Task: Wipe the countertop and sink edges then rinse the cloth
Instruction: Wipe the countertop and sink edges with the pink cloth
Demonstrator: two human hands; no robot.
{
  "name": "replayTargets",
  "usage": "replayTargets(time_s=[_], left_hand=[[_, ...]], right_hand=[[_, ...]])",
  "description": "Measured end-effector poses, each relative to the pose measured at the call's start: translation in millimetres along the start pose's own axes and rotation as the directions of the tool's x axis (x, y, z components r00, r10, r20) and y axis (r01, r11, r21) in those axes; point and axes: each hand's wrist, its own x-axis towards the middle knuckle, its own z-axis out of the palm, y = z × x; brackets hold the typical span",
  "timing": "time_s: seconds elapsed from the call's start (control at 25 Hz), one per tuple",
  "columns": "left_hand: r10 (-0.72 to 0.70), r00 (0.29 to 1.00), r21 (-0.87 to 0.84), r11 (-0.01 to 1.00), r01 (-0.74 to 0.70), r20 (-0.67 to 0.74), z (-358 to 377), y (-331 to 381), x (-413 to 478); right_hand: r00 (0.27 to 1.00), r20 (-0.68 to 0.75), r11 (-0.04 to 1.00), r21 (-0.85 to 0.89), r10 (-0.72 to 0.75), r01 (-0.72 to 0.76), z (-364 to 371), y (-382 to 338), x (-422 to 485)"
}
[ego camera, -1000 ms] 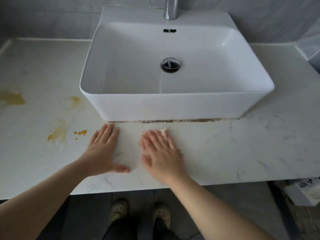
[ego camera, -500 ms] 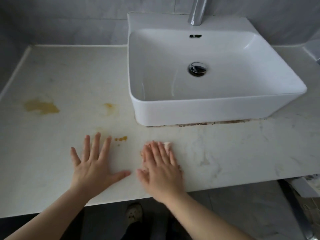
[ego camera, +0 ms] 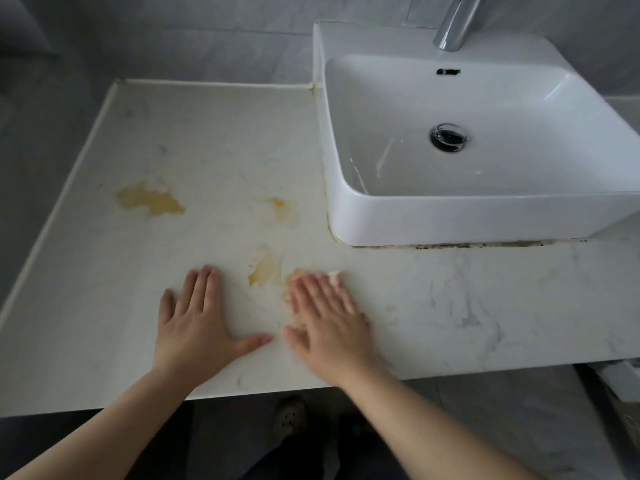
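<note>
The countertop (ego camera: 450, 306) was a pale, marble-patterned slab with faint grey veins, and a raised white strip ran along its back and far left edges. The sink (ego camera: 485, 220), a glossy white rectangular basin with rounded corners, sat on top of it, with a round chrome drain (ego camera: 448, 137) in its floor, a small dark overflow slot (ego camera: 447, 71) in its rear wall and a polished metal faucet (ego camera: 453, 22) above. A dark, speckled line of grime (ego camera: 485, 244) followed the sink's front base. Left of the sink lay three blotchy yellow stains: a broad one (ego camera: 149, 200) well away, a fainter one (ego camera: 282, 207) just beside the sink's wall, and a third (ego camera: 266, 268) in front of the sink's left corner. The right hand (ego camera: 329, 323) lay flat, fingers straight and together, pressing the cloth (ego camera: 335, 277) onto the countertop in front of the sink's left corner; only a small, soft, pale pinkish edge showed past the fingertips. The left hand (ego camera: 194, 323) rested open further left of the sink, palm down, thumb spread, holding nothing. Grey tiles (ego camera: 173, 36) covered the wall behind.
</note>
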Motion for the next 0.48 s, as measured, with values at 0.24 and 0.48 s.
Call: replayTargets(time_s=[0.24,0.48], left_hand=[[0.064,0.998,0.001,0.998,-0.064,0.011,2,-6,-3],[0.086,0.996,0.018,0.996,-0.085,-0.008,5,-8,-3]], right_hand=[[0.776,-0.005,0.776,0.045,0.63,-0.629,-9,52,9],[1.0,-0.01,1.0,0.013,-0.013,0.013,2,-21,5]])
